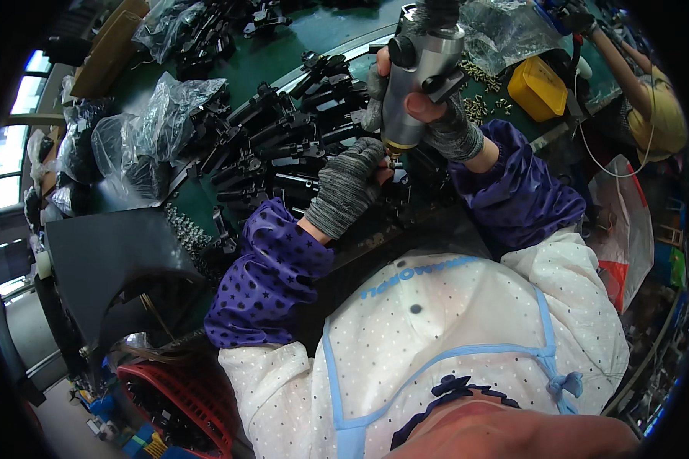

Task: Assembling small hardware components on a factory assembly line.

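Observation:
My right hand point(453, 131), in a grey knitted glove with bare fingertips, is wrapped around a silver power screwdriver point(407, 103). The tool points downward, its brass-coloured nose point(396, 145) close beside my left hand point(348, 187). That hand wears the same kind of glove, and its fingers are curled closed at the driver's tip. What they grip is mostly hidden; a dark part point(398, 187) shows just beside and below them. To the left of both hands, many black mechanical parts point(272, 130) lie heaped on the green bench.
Small brass-coloured screws point(478, 96) lie beside a yellow container point(540, 88). Clear plastic bags point(149, 126) cover the left side. Small silvery pieces point(187, 229) sit near a black panel point(119, 264). A red basket point(180, 402) stands lower left. Another person's arm point(620, 69) is at upper right.

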`<state>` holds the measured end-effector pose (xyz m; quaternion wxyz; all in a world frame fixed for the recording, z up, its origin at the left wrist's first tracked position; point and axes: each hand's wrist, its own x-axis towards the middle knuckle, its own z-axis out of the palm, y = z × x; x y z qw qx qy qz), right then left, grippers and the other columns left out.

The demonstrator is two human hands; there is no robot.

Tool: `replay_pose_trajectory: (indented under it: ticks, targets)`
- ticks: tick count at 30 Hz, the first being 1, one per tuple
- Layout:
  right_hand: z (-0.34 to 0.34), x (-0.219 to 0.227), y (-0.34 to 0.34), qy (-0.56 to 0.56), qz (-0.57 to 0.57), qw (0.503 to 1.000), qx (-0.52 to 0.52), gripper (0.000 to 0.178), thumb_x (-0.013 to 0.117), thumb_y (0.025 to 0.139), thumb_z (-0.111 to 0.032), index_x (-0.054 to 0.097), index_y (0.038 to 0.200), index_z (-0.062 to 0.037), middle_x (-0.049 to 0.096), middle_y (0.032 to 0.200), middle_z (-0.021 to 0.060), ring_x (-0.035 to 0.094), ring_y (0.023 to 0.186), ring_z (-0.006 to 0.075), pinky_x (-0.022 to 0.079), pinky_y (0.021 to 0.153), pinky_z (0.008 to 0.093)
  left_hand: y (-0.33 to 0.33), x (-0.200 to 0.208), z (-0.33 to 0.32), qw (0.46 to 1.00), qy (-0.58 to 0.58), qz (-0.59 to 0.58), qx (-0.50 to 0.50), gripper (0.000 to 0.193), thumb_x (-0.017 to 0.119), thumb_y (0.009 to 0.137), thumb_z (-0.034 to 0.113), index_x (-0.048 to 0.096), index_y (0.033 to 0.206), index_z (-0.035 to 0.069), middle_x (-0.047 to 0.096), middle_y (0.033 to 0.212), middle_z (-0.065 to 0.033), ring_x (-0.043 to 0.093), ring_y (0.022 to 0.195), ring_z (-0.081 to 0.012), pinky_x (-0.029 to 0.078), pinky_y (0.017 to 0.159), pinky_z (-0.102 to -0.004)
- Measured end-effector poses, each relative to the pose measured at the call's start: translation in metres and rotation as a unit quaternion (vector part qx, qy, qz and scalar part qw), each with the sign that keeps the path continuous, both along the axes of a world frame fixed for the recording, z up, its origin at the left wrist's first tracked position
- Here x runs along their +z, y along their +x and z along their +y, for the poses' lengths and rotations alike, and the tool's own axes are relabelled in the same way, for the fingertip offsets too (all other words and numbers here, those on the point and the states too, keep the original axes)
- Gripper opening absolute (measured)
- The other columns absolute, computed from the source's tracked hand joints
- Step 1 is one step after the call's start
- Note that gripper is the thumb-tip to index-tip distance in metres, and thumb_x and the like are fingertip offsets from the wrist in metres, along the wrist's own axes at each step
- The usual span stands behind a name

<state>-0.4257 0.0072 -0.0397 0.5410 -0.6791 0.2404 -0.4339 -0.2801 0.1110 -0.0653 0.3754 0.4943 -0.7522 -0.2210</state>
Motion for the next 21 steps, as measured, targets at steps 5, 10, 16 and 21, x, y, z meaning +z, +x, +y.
replay_pose_trajectory:
  ticks: [5,10,16,21]
  targets:
    - [0.001,-0.032,-0.009,0.003,-0.049,0.999,0.004,0.055,0.071,0.063,-0.03,0.04,0.099,-0.002,0.05,0.085,0.0086,0.055,0.071,0.0133,0.049,0.06,0.0248,-0.003,0.001,0.001,1.0,-0.013,-0.013,-0.001,0.021,0.07,0.06,0.009,0.054,0.073,0.004,0.054,0.069,-0.0103,0.056,0.063,-0.0267,0.045,0.055,-0.0314]
    - [0.022,0.021,0.008,0.104,-0.077,0.988,0.084,0.049,0.067,0.065,-0.02,0.042,0.103,-0.0024,0.049,0.087,0.0066,0.051,0.075,0.0129,0.046,0.061,0.0242,0.002,-0.001,0.006,0.999,-0.034,-0.036,0.011,0.02,0.069,0.061,0.01,0.056,0.074,0.004,0.056,0.07,-0.0107,0.057,0.064,-0.0268,0.046,0.056,-0.0314]
    - [0.004,-0.005,0.021,-0.083,-0.045,0.995,0.039,0.049,0.07,0.066,-0.029,0.047,0.101,-0.0028,0.055,0.086,0.0072,0.055,0.074,0.0179,0.046,0.06,0.0296,-0.002,-0.003,0.005,0.999,0.015,-0.037,0.024,0.019,0.068,0.062,0.012,0.058,0.077,0.006,0.058,0.075,-0.0116,0.058,0.067,-0.0265,0.046,0.057,-0.0319]
    - [0.007,0.005,0.024,0.033,-0.153,0.971,0.178,0.048,0.067,0.07,-0.027,0.047,0.107,-0.0049,0.052,0.097,0.0106,0.055,0.08,0.0209,0.047,0.064,0.0309,0.005,0.007,0.015,0.997,-0.013,-0.064,0.042,0.02,0.067,0.063,0.013,0.058,0.08,0.005,0.058,0.073,-0.0117,0.058,0.066,-0.0278,0.046,0.055,-0.0336]
